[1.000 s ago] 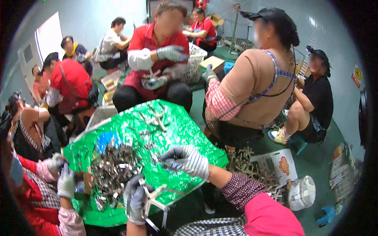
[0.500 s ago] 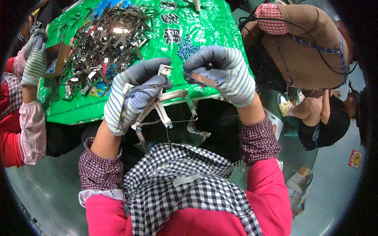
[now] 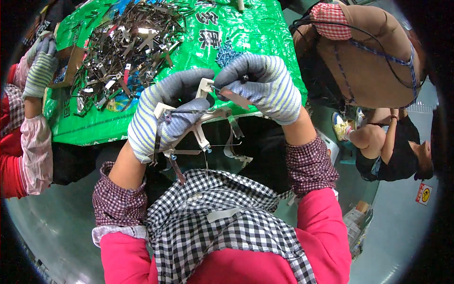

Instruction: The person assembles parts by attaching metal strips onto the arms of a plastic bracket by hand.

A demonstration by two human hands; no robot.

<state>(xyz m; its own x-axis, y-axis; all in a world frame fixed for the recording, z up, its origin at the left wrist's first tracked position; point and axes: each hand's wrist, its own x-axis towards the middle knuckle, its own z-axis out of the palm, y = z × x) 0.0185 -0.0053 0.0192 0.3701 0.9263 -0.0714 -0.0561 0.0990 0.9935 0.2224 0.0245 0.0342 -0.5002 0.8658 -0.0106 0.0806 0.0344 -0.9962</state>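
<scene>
My left hand, in a striped glove with grey fingers, grips a white plastic frame with several arms. Thin metal strips and blue screws are fixed to some arm ends, and one upper arm end stands between my two hands. My right hand, gloved alike, pinches a flat metal strip and brings its end against that arm end. A small blue screw seems to sit at the joint, partly hidden by my fingers. A dark round tip shows among the right fingers; its kind cannot be made out.
On the green plastic sheet lie a heap of metal strips and a small pile of blue screws. At the left, a co-worker's gloved hand is beside a cardboard box. Another person in brown sits at the right.
My right hand has moved left with the metal strip, which now meets the frame's arm end. My left hand and the frame have shifted slightly right and tilted.
</scene>
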